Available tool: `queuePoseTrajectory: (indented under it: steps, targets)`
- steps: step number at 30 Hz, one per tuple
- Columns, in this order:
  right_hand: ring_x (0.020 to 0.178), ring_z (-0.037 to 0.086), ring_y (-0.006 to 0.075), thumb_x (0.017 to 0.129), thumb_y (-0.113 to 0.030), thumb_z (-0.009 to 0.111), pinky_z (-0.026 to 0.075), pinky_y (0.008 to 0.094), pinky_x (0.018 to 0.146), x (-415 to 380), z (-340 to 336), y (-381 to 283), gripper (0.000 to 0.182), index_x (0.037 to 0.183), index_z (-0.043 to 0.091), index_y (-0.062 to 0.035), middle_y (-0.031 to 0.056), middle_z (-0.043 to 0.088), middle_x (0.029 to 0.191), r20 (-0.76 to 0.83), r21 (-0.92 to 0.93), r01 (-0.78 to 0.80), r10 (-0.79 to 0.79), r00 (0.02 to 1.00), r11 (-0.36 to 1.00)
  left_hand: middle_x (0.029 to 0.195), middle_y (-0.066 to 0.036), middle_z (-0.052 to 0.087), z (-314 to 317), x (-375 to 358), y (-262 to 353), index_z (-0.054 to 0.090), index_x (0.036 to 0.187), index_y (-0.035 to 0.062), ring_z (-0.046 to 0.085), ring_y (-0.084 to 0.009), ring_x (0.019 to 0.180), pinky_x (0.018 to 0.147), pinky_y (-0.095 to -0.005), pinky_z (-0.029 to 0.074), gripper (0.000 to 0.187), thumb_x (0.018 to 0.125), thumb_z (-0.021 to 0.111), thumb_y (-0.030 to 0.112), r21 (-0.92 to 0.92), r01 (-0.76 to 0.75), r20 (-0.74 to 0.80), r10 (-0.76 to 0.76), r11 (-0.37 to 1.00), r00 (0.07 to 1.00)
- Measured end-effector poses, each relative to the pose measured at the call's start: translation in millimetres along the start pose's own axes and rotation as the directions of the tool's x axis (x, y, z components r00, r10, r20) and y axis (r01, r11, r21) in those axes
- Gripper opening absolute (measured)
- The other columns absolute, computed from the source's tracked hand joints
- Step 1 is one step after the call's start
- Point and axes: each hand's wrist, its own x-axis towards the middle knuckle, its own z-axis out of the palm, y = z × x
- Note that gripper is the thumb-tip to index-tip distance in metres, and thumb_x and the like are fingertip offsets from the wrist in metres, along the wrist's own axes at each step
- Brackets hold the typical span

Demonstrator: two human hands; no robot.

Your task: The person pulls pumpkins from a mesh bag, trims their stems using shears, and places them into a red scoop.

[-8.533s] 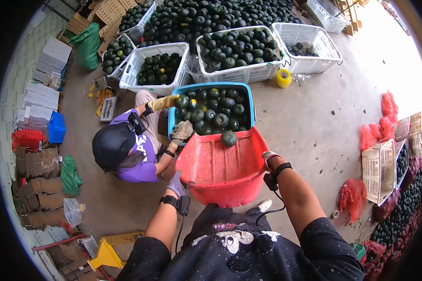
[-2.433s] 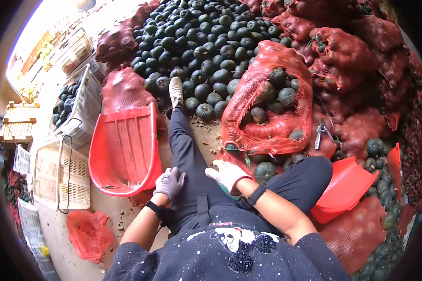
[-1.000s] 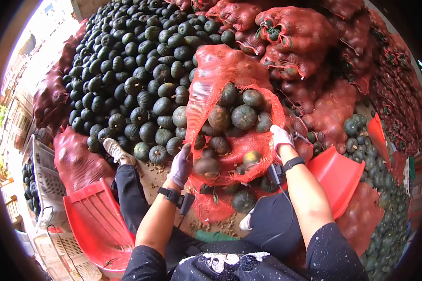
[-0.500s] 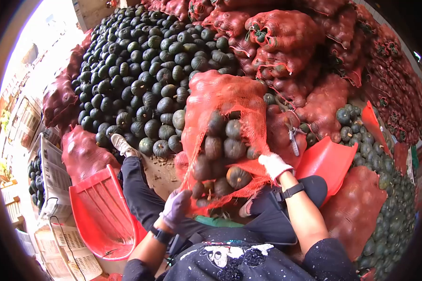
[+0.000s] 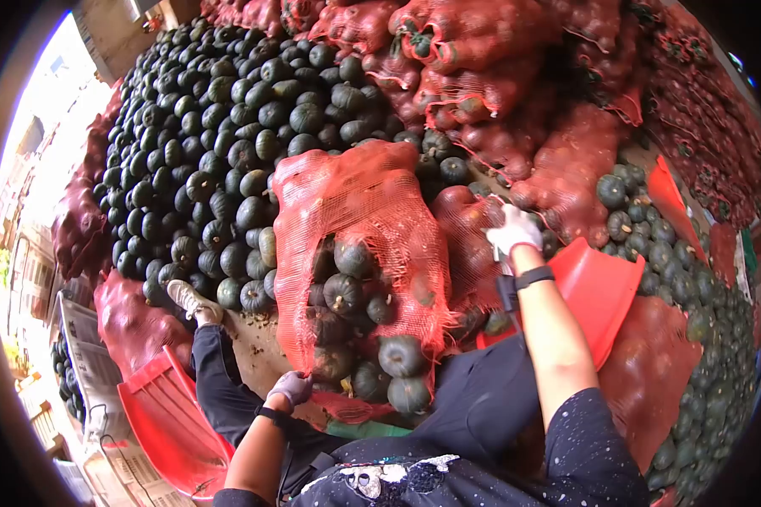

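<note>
Head view: red mesh sack [image 5: 355,198], full of dark green squashes [image 5: 401,356], stands between the wearer's legs, centre of view, its torn mouth facing the wearer; several squashes show bare in the gap, the lowest at the bottom edge of the opening. Left hand [image 5: 291,389], in a grey glove, is at the lower left edge of that mouth, fingers curled and clamped on the mesh, which draws to a point there. Right hand [image 5: 516,231], in a white glove, is apart from the left and away from the open sack, over the upper right side of a second red sack [image 5: 467,241] just beside it; fingers bent downward, a slim pale object partly visible along them, whether gripped cannot be told. Right of this hand: a red scoop [image 5: 596,283], lying near the right knee, with a further red sack [image 5: 651,363] below it. A second scoop [image 5: 176,427] lies on the left, beside the outstretched left leg [image 5: 228,376]. Behind the open sack, to the upper left, a large loose squash heap [image 5: 203,144]; to the upper right, stacked full sacks [image 5: 482,34]. Far left, a white crate [image 5: 91,346], partly cut by the lens edge
</note>
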Motion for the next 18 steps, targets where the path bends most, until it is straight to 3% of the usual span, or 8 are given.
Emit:
queuePoseTrajectory:
  steps: [2,4,7,11,13,15,17,18]
  targets:
    - [0.14,0.035,0.0399,0.064,-0.044,0.077,0.033,0.0455,0.116,3,17,27,0.108,0.154,0.024,-0.0161,0.0217,0.038,0.15,0.081,-0.124,0.015,-0.005,0.997,0.992,0.089,-0.017,0.073,0,-7,13,0.072,0.101,0.0023,0.071,-0.0327,0.087,0.083,-0.0429,0.054,0.043,0.094,0.049,0.038,-0.058,0.043,-0.001,-0.043,0.997,0.999]
    - [0.147,0.023,0.0365,0.057,-0.048,0.082,0.029,0.0457,0.119,20,50,52,0.122,0.157,0.017,-0.0197,0.0171,0.023,0.16,0.387,-0.247,0.046,0.055,0.92,0.968,0.09,-0.017,0.073,1,-2,11,0.072,0.101,0.0022,0.071,-0.0319,0.087,0.083,-0.0424,0.054,0.04,0.092,0.049,0.034,-0.162,0.127,0.006,-0.128,0.979,0.992]
    - [0.146,0.025,0.0325,0.053,-0.037,0.089,0.031,0.0488,0.117,17,53,40,0.12,0.152,0.024,-0.0219,0.014,0.031,0.155,0.287,-0.362,0.082,0.028,0.957,0.929,0.095,-0.02,0.073,-28,-28,37,0.072,0.1,0.0031,0.07,-0.0326,0.094,0.085,-0.0433,0.053,0.044,0.09,0.053,0.041,-0.071,0.076,-0.056,-0.08,0.995,0.995]
    - [0.133,0.045,0.0323,0.053,-0.033,0.087,0.037,0.047,0.111,27,53,42,0.105,0.143,0.036,-0.0174,0.0149,0.051,0.136,0.29,-0.316,0.126,-0.031,0.957,0.94,0.101,-0.022,0.069,-48,-18,52,0.069,0.106,0.0075,0.066,-0.0377,0.098,0.087,-0.0457,0.052,0.055,0.084,0.063,0.057,-0.057,0.013,-0.397,-0.034,0.998,0.917]
    - [0.127,0.05,0.0348,0.052,-0.032,0.085,0.041,0.0433,0.109,23,41,33,0.103,0.142,0.039,-0.0138,0.0183,0.053,0.134,0.31,-0.273,0.109,-0.02,0.951,0.956,0.111,-0.021,0.065,-64,-13,73,0.063,0.115,0.0094,0.063,-0.0389,0.104,0.089,-0.0461,0.051,0.057,0.083,0.068,0.056,-0.035,-0.094,-0.617,0.052,0.995,0.785]
    - [0.115,0.06,0.0358,0.052,-0.03,0.083,0.049,0.041,0.101,18,21,27,0.089,0.13,0.048,-0.0079,0.0217,0.059,0.124,0.319,-0.216,0.114,-0.04,0.947,0.97,0.12,-0.02,0.06,-76,4,90,0.056,0.128,0.0106,0.059,-0.0381,0.111,0.093,-0.0467,0.049,0.062,0.082,0.072,0.049,0.027,-0.348,-0.805,0.227,0.937,0.548]
    - [0.103,0.066,0.0325,0.054,-0.028,0.081,0.053,0.0385,0.091,22,-1,27,0.074,0.12,0.055,-0.007,0.0187,0.066,0.111,0.484,-0.233,0.082,0.042,0.874,0.969,0.123,-0.019,0.057,-87,27,110,0.049,0.138,0.0117,0.056,-0.0371,0.115,0.096,-0.0476,0.047,0.073,0.08,0.075,0.046,0.15,-0.448,-0.869,0.334,0.882,0.365]
    - [0.093,0.069,0.0288,0.055,-0.027,0.08,0.055,0.0361,0.083,16,-14,26,0.065,0.113,0.059,-0.0057,0.0148,0.07,0.1,0.485,-0.155,0.057,0.025,0.874,0.986,0.126,-0.019,0.054,-93,36,121,0.046,0.141,0.0098,0.053,-0.0381,0.118,0.099,-0.0481,0.045,0.077,0.079,0.076,0.043,0.174,-0.419,-0.856,0.347,0.891,0.383]
